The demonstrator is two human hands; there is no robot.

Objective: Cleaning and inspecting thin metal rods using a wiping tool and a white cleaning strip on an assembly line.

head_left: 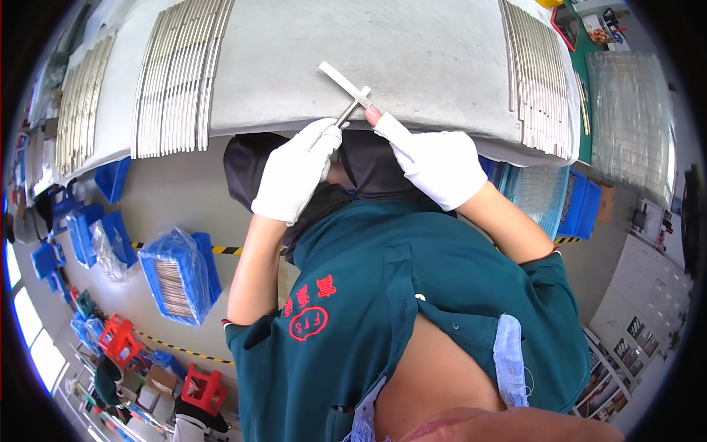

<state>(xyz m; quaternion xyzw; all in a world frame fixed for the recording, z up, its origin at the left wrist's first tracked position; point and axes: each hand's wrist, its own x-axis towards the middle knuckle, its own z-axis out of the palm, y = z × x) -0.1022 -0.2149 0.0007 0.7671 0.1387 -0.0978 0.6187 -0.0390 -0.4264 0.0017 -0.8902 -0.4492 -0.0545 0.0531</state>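
My left hand (pixel 294 168), in a white glove, is closed around a slim metal rod (pixel 348 113) that slants up and to the right, near the table's front edge. My right hand (pixel 439 163), gloved with at least one fingertip bare, pinches a flat pale strip (pixel 339 79). The strip crosses the upper part of the rod and seems to touch it; its exact kind cannot be made out. Rows of similar thin metal rods lie side by side on the grey-white covered table (pixel 353 37): one group (pixel 180 81) to the left, another (pixel 541 81) to the right.
A third group of rods (pixel 85 103) lies at the far left. Clear plastic packs (pixel 632 121) stand at the right. Below the table are blue bins (pixel 582 206) and, on the floor left, a plastic-lined blue crate (pixel 177 276) of rods. Red stools (pixel 204 388) stand farther off.
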